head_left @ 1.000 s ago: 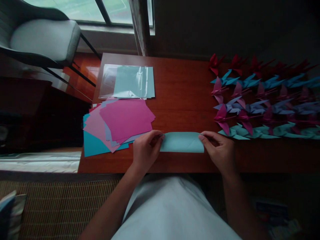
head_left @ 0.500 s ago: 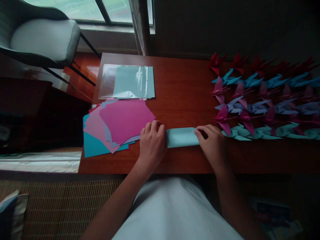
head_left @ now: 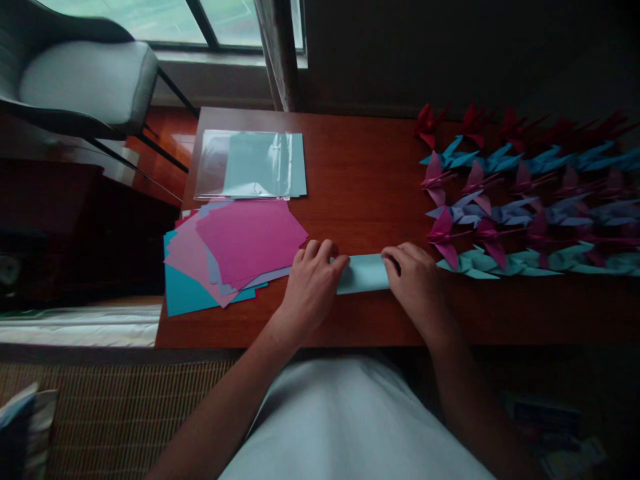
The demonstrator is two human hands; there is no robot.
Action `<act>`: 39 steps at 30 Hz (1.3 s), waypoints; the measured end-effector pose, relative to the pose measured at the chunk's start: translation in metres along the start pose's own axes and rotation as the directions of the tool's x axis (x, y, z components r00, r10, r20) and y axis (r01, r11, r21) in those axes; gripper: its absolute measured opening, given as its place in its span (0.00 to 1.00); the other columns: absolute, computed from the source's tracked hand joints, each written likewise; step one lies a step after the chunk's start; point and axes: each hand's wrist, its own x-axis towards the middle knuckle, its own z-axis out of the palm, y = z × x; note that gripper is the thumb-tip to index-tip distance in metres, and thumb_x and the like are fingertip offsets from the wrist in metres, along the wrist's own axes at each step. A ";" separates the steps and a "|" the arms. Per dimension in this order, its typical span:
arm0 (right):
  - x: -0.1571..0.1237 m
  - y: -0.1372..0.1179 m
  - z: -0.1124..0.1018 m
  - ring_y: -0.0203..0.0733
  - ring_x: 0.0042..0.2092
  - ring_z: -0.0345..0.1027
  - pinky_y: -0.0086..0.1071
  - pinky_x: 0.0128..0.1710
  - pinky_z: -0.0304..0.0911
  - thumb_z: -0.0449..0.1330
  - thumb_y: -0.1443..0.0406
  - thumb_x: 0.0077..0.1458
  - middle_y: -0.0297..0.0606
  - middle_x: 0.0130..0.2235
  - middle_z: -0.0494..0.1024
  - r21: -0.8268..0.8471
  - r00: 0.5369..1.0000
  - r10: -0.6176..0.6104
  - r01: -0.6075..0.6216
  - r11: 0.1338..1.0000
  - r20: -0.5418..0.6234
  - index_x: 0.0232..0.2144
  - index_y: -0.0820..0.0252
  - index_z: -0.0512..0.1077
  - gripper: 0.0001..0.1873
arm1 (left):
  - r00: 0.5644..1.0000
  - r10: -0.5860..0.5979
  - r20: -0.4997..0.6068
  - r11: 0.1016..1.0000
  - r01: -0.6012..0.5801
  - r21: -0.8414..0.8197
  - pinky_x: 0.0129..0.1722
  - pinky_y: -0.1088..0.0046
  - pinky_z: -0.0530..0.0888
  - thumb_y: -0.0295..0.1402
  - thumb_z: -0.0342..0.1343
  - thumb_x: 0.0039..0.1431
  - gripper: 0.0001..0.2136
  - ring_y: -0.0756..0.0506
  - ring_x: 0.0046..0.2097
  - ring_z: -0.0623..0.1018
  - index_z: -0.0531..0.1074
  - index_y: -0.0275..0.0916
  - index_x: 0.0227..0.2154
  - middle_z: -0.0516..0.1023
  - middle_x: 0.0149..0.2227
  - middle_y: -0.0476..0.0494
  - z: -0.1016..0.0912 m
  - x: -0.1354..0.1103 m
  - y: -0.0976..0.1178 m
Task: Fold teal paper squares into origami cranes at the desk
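Observation:
A folded light-blue paper (head_left: 364,273) lies on the brown wooden table (head_left: 360,180) near its front edge. My left hand (head_left: 314,285) covers the paper's left end, fingers curled and pressing down on it. My right hand (head_left: 414,283) presses the right end, fingers bent over the paper's top edge. Only the middle strip of the paper shows between the two hands.
A loose stack of pink, lilac and blue square sheets (head_left: 235,250) lies left of my hands. Behind it sits a clear plastic sleeve with pale blue paper (head_left: 253,165). Rows of folded paper cranes (head_left: 520,200) fill the table's right side. A grey chair (head_left: 80,73) stands at back left.
Both hands have slid inward along the folded paper and a little away from me, so less of it shows between them. The paper looks narrower than a second ago.

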 end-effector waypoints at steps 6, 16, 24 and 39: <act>0.000 -0.014 -0.003 0.49 0.42 0.68 0.39 0.42 0.56 0.63 0.62 0.60 0.41 0.39 0.77 -0.116 0.999 0.022 -0.019 0.993 0.024 0.37 0.59 0.73 0.06 | 1.000 -0.029 0.010 1.000 0.029 -0.010 0.45 0.59 0.71 0.31 0.53 0.67 0.08 0.37 0.48 0.70 0.76 0.40 0.43 0.73 0.47 0.38 0.001 0.001 0.007; -0.002 -0.032 0.002 0.47 0.43 0.66 0.37 0.44 0.59 0.58 0.70 0.62 0.41 0.40 0.77 -0.003 0.996 -0.081 0.081 0.997 0.033 0.40 0.60 0.75 0.06 | 1.000 0.014 -0.021 0.980 -0.018 -0.196 0.47 0.65 0.74 0.24 0.51 0.66 0.11 0.41 0.46 0.73 0.75 0.39 0.47 0.74 0.47 0.41 0.017 -0.001 0.016; -0.024 -0.037 0.004 0.51 0.48 0.67 0.42 0.46 0.57 0.60 0.66 0.61 0.42 0.49 0.77 -0.107 0.997 -0.075 0.073 0.992 -0.012 0.48 0.59 0.73 0.12 | 0.993 -0.053 -0.102 0.990 0.039 -0.133 0.48 0.61 0.74 0.26 0.52 0.65 0.09 0.38 0.47 0.72 0.73 0.36 0.46 0.74 0.50 0.37 0.023 -0.008 0.033; -0.040 -0.031 0.014 0.51 0.52 0.66 0.44 0.53 0.57 0.59 0.66 0.62 0.44 0.52 0.77 -0.165 0.989 -0.118 0.102 0.981 -0.090 0.52 0.59 0.72 0.16 | 0.979 -0.100 -0.179 0.995 0.103 0.012 0.51 0.61 0.75 0.30 0.53 0.67 0.14 0.37 0.53 0.73 0.71 0.33 0.54 0.75 0.54 0.35 0.036 -0.018 0.054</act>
